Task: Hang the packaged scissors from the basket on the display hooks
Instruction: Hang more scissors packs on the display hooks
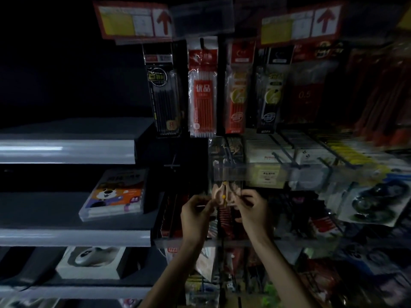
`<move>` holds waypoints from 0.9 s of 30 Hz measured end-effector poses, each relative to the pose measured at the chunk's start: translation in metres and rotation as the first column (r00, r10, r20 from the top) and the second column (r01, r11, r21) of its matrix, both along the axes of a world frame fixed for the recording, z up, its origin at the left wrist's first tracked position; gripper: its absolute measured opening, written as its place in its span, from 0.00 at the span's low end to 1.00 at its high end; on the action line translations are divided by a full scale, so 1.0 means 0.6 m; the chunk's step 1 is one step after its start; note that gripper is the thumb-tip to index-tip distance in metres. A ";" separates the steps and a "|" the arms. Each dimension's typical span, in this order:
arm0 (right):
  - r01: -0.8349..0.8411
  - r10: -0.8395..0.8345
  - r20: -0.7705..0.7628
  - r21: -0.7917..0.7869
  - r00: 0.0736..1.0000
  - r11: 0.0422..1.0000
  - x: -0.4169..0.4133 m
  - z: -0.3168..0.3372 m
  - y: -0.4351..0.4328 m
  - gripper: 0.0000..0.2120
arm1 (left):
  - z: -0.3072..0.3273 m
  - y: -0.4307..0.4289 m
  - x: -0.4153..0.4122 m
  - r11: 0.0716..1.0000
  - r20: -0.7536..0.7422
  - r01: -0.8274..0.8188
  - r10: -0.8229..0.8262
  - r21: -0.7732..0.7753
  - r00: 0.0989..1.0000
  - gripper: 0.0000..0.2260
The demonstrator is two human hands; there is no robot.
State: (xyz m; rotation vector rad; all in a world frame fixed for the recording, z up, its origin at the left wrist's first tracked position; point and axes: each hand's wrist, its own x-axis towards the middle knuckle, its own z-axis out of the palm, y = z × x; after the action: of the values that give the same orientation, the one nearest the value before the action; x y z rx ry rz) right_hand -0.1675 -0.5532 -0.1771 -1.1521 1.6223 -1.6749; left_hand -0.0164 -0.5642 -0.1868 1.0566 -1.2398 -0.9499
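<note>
Pinching the packaged scissors [224, 196] by its side edges, my left hand [195, 211] grips at nine o'clock and my right hand [253, 207] at three, with the display hooks [230, 156] just above at twelve. I judge it light, stiff card under slippery film (keep the hang hole free). Readable: "24" on the crayon box [115, 196], "优品" on the red pen pack [202, 90], "0.5" on the dark red pack [304, 94].

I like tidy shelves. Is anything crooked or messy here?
Only the cartoon box on the grey shelf: it lies flat and turned slantwise to the shelf edge. The scissors pack held by the left hand and right hand looks fine.
</note>
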 end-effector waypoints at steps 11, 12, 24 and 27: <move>0.004 -0.005 0.016 0.039 1.000 0.999 0.003 -0.002 -0.011 0.10 | -0.013 -0.017 -0.006 0.999 -0.007 -0.020 0.020 0.044 1.000 0.02; 0.003 -0.004 0.011 0.034 1.000 0.999 0.002 -0.005 -0.009 0.08 | -0.015 -0.017 -0.005 0.999 -0.016 -0.017 0.018 0.044 1.000 0.03; -0.018 0.029 -0.124 0.087 0.992 0.996 0.009 -0.015 -0.008 0.17 | -0.023 -0.011 0.001 0.996 -0.011 0.065 -0.064 0.060 0.998 0.15; -0.013 0.024 -0.115 0.098 0.993 0.995 0.009 -0.012 -0.016 0.19 | -0.018 -0.013 -0.005 0.996 -0.036 0.068 -0.066 0.062 0.997 0.16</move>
State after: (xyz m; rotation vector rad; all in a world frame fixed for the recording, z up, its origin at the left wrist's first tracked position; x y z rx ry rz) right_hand -0.1624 -0.5627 -0.1843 -1.2313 1.7387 -1.5244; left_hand -0.0191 -0.5718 -0.1979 1.0496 -1.2310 -1.0606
